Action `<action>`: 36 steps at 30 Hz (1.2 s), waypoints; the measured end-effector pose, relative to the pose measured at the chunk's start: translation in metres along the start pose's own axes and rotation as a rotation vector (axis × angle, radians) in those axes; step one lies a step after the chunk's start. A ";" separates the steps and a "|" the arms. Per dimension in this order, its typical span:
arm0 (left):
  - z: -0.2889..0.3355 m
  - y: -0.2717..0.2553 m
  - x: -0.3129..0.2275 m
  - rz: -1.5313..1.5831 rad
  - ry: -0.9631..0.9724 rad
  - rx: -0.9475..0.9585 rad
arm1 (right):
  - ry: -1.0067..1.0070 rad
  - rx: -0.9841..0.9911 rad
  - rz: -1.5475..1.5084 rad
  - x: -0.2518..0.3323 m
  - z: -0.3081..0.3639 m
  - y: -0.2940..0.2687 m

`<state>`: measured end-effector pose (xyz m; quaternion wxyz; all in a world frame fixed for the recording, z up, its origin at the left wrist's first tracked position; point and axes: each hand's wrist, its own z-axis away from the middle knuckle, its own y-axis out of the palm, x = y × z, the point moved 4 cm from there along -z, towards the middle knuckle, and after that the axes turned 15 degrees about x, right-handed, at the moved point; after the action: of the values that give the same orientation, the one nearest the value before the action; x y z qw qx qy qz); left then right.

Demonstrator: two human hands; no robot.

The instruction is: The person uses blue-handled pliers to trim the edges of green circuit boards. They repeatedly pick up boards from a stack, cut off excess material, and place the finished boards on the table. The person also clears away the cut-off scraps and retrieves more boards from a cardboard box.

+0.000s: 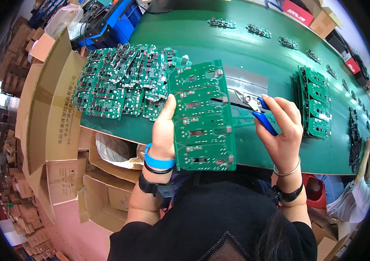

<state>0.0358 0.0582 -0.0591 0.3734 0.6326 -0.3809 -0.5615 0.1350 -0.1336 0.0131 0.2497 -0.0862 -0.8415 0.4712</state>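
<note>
We see a green table; on it lie one heap of circuit boards; a stack of boards; a grey sheet; a row of small boards.

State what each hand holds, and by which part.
The left hand holds a green circuit-board panel by its left edge; the right hand holds blue-handled cutters by the handles.
</note>
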 end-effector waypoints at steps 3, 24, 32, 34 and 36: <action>0.001 0.000 0.003 0.305 -0.017 0.023 | 0.020 0.089 0.035 -0.004 0.001 0.007; -0.020 0.011 -0.014 -0.486 0.126 -0.157 | -0.116 0.303 0.061 0.019 0.007 0.001; -0.017 0.020 -0.016 -0.606 0.228 -0.155 | -0.096 0.325 0.124 0.026 0.004 0.008; -0.016 0.018 -0.017 -0.664 0.223 -0.169 | -0.095 0.328 0.130 0.027 0.003 0.007; -0.017 0.022 -0.017 -0.659 0.230 -0.170 | -0.093 0.335 0.135 0.027 0.003 0.008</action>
<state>0.0499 0.0645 -0.0309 0.2641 0.7472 -0.0641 -0.6065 0.1094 -0.1215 0.0143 0.1890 -0.0779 -0.7543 0.6238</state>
